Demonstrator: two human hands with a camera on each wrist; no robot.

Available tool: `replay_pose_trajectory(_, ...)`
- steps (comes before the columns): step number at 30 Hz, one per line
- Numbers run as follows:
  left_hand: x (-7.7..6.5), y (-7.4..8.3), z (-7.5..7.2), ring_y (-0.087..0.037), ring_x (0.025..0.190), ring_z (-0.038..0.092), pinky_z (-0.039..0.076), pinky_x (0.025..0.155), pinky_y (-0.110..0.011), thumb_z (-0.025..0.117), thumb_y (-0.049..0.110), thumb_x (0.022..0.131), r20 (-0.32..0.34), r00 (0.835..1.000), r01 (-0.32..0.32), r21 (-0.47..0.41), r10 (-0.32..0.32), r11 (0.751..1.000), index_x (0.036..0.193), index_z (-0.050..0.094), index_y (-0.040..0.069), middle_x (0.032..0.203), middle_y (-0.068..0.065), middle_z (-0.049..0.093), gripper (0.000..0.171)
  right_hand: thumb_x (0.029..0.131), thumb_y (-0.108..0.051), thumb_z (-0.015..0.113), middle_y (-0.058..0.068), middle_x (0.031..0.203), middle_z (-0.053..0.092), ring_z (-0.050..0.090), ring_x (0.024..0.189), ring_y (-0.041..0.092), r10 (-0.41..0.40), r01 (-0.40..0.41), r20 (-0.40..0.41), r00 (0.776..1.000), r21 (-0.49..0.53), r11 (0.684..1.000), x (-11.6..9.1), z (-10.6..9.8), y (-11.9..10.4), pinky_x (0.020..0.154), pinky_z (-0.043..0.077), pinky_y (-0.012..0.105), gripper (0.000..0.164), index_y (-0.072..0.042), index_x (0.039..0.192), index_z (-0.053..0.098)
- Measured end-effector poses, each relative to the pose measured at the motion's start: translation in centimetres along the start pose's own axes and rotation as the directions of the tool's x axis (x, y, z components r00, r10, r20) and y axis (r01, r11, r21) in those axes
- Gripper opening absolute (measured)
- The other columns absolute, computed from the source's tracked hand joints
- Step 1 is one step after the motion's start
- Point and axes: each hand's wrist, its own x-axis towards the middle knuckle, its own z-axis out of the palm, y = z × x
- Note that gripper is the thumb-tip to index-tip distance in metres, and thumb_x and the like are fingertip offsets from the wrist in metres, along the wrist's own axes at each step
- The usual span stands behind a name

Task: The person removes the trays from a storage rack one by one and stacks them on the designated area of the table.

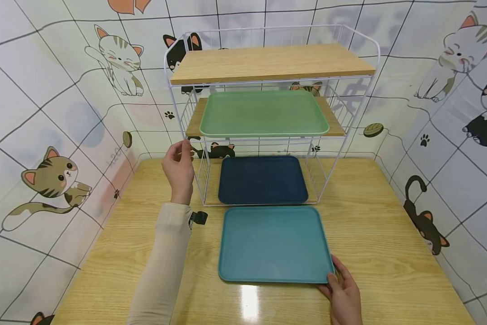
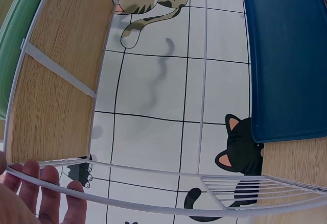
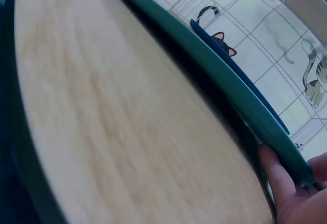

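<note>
A white wire rack [image 1: 335, 175] with wooden shelves stands at the back of the table. My left hand [image 1: 180, 169] holds its left front post at the middle shelf's height; in the left wrist view, the fingers [image 2: 49, 191] curl around the white wire. In front of the rack is a teal tray [image 1: 273, 243]. My right hand [image 1: 342, 291] pinches its near right corner, thumb on top and fingers underneath. A dark gap shows under the tray's edge [image 3: 230, 91] in the right wrist view. A green tray [image 1: 263, 113] lies on the middle shelf, a navy tray [image 1: 262, 179] at the bottom.
The rack's top wooden shelf [image 1: 271, 62] has a wire rail around its back and sides. Wire side panels flank the lower levels. A wooden table [image 1: 383, 253] lies below, and cat-patterned walls [image 1: 60, 104] close in the left, back and right.
</note>
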Motion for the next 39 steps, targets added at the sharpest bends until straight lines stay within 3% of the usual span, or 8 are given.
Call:
replay_pose_trajectory(7,1.5,-3.5,-0.2,-0.014,0.08,0.065,0.055,0.079,-0.027,0.065,0.029,0.102,-0.003,1.0,-0.027,-0.017,0.027,0.999,0.112,0.073,0.001,0.088,-0.002,0.069,0.031,0.106,0.003,0.041,0.012,0.169,0.019,0.025,0.152,0.036,-0.088,0.062,-0.128,0.988,-0.196,0.979,0.0,0.5,0.6,0.111,0.041,0.032,0.057,-0.008,0.161,0.029)
replay_pose_trajectory(9,1.5,-3.5,-0.3,-0.013,0.08,0.065,0.055,0.079,-0.027,0.065,0.029,0.102,-0.001,1.0,-0.024,-0.016,0.024,1.0,0.112,0.073,0.001,0.093,-0.014,0.07,0.031,0.105,0.003,0.043,0.014,0.167,0.026,0.029,0.151,0.037,-0.12,0.078,-0.16,0.98,-0.247,0.966,-0.2,0.7,0.5,0.114,0.035,0.033,0.056,-0.008,0.159,0.033)
replay_pose_trajectory(12,1.6,-3.6,-0.2,-0.017,0.082,0.067,0.056,0.079,-0.028,0.065,0.028,0.102,-0.003,1.0,-0.025,-0.015,0.025,1.0,0.112,0.073,0.0,0.097,-0.022,0.069,0.031,0.105,0.003,0.043,0.016,0.163,0.035,0.035,0.148,0.038,-0.167,0.105,-0.181,0.969,-0.311,0.945,-0.3,0.9,0.4,0.111,0.039,0.019,0.056,-0.007,0.159,0.032)
replay_pose_trajectory(18,1.6,-3.7,-0.3,-0.021,0.084,0.067,0.054,0.079,-0.027,0.065,0.029,0.102,-0.012,1.0,-0.02,-0.006,0.02,1.0,0.114,0.072,-0.003,0.088,-0.005,0.069,0.034,0.104,0.006,0.044,0.021,0.147,0.055,0.05,0.138,0.036,-0.231,0.117,-0.237,0.944,-0.415,0.902,0.0,1.1,0.3,0.081,0.037,-0.003,0.055,-0.003,0.157,0.033)
replay_pose_trajectory(24,1.7,-3.7,-0.2,-0.011,0.08,0.065,0.054,0.079,-0.027,0.066,0.031,0.102,-0.004,1.0,-0.019,-0.013,0.019,1.0,0.113,0.071,-0.003,0.082,0.008,0.067,0.036,0.102,0.006,0.047,0.024,0.151,0.047,0.048,0.14,0.036,-0.201,0.115,-0.231,0.952,-0.337,0.934,0.4,1.0,0.2,0.085,0.04,-0.002,0.054,0.0,0.155,0.036)
replay_pose_trajectory(32,1.5,-3.6,-0.2,-0.021,0.084,0.066,0.054,0.079,-0.027,0.066,0.03,0.102,-0.001,1.0,-0.01,-0.021,0.01,1.0,0.113,0.071,-0.003,0.083,0.009,0.067,0.036,0.102,0.005,0.047,0.026,0.148,0.05,0.05,0.137,0.038,-0.219,0.128,-0.225,0.949,-0.36,0.924,0.6,0.9,0.0,0.081,0.04,-0.003,0.05,0.003,0.151,0.041)
replay_pose_trajectory(36,1.5,-3.7,-0.2,-0.016,0.082,0.066,0.054,0.079,-0.027,0.066,0.03,0.102,0.003,1.0,-0.012,-0.012,0.013,1.0,0.114,0.071,-0.003,0.084,0.009,0.067,0.036,0.106,-0.007,0.048,0.017,0.146,0.053,0.054,0.132,0.029,-0.251,0.15,-0.218,0.943,-0.395,0.906,0.3,1.1,-1.4,0.081,0.04,-0.002,0.044,-0.002,0.15,0.045)
replay_pose_trajectory(39,1.6,-3.7,-0.2,-0.018,0.082,0.066,0.054,0.079,-0.027,0.066,0.028,0.102,-0.003,1.0,-0.018,-0.013,0.018,1.0,0.112,0.071,-0.003,0.084,0.005,0.068,0.033,0.108,-0.015,0.048,0.011,0.145,0.053,0.061,0.119,0.012,-0.315,0.225,-0.158,0.936,-0.42,0.879,0.3,1.4,-3.7,0.082,0.045,0.002,0.043,-0.005,0.15,0.046)
